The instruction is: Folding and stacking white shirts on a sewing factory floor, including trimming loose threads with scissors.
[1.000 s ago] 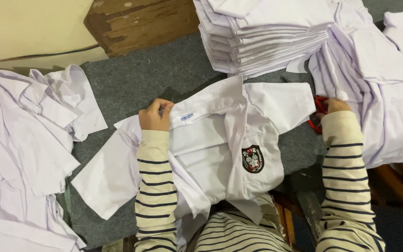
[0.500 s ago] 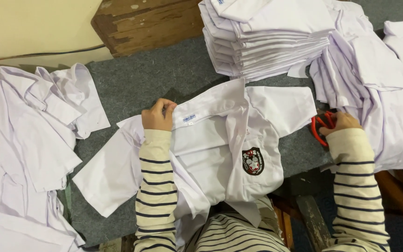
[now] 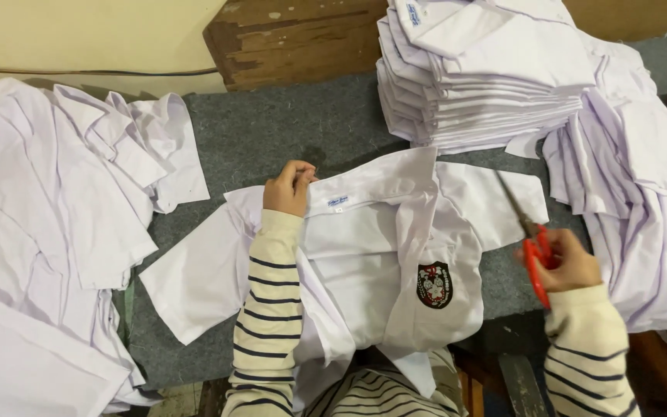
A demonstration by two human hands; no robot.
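Note:
A white short-sleeved shirt with a dark round badge on its chest pocket lies spread on the grey felt table top in front of me. My left hand pinches the left end of its collar. My right hand holds red-handled scissors beside the shirt's right sleeve, blades pointing up and left over the sleeve. Both my arms wear cream sleeves with dark stripes.
A tall stack of folded white shirts stands at the back right. Loose white shirts lie heaped at the right and at the left. A worn wooden block sits at the back.
My right hand has come off the pile at the right and lifted the red scissors toward the shirt's right sleeve. My left hand stays on the collar.

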